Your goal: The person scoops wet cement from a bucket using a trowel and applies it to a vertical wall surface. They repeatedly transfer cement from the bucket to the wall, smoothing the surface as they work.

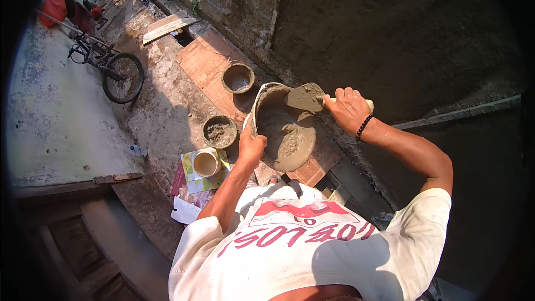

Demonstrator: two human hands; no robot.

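At the shirt's point(278, 259) twelve o'clock, the left hand point(252, 147) clamps the bucket point(271, 95); the right hand's point(349, 110) fingers wrap the trowel point(304, 98) at the bucket's one o'clock. Likely scooping mortar point(295, 147); the next move calls for a level trowel.

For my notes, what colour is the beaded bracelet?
The bracelet is black, clearest in the head view.

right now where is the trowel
In the head view, right of centre, the trowel is in the right hand, its blade at the mortar-coated container's rim.
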